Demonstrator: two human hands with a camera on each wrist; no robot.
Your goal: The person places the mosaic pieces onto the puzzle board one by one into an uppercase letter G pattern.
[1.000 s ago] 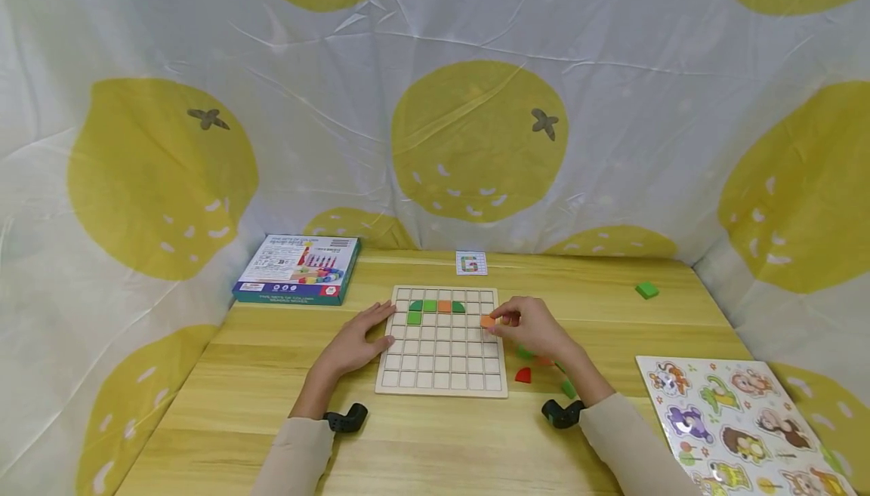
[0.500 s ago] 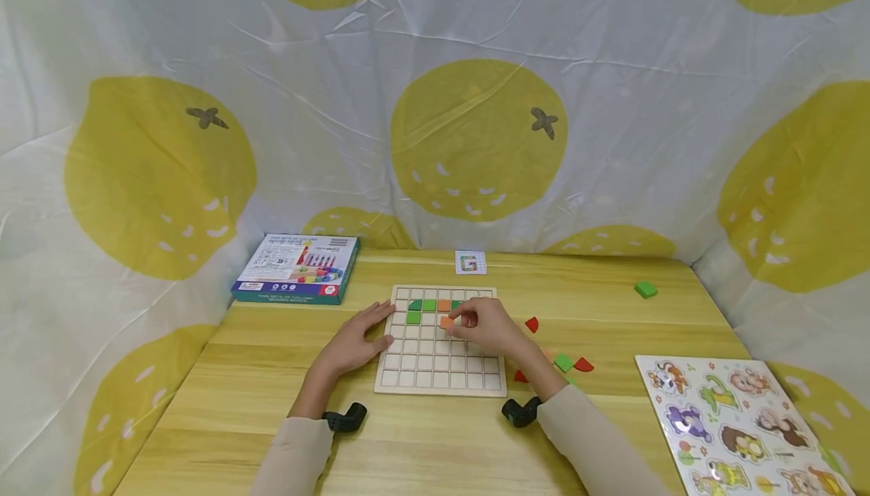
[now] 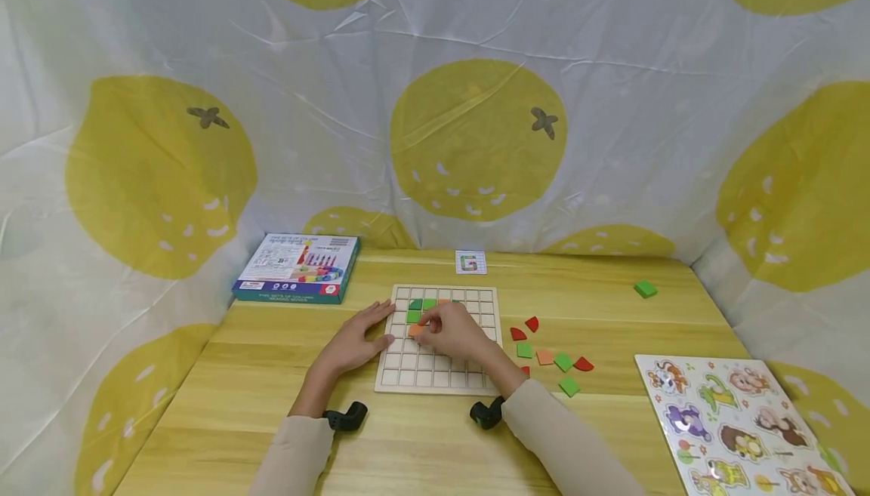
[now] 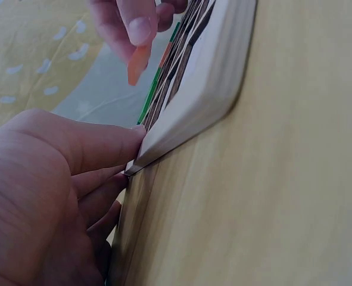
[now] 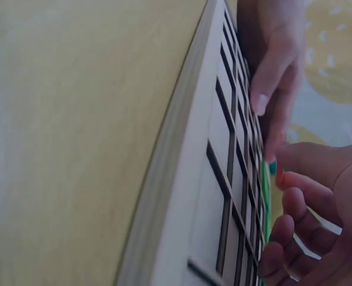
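Note:
A pale wooden grid board point(image 3: 435, 382) lies flat on the table. Near its top sit green tiles point(image 3: 414, 317) in the cells, and an orange tile shows partly behind my right hand point(image 3: 451, 331). That hand pinches an orange square tile point(image 3: 415, 330) between thumb and fingers, over the board's left part. In the left wrist view the orange tile point(image 4: 138, 64) appears tilted, just off the grid. My left hand point(image 3: 352, 343) rests along the board's left edge, its fingers extended and its thumb point(image 4: 107, 146) touching the rim.
Right of the board lie loose red quarter-circles point(image 3: 583, 364), green squares point(image 3: 569, 386) and an orange square point(image 3: 545, 358). Behind it is a small card with a G pattern point(image 3: 470, 263). A box point(image 3: 297, 268) stands left; an animal puzzle point(image 3: 737, 420) and green block point(image 3: 646, 289) lie right.
My right hand has carried the orange tile leftward, from the board's right edge to its left part. The loose tiles on the right are now uncovered. My left hand has stayed put.

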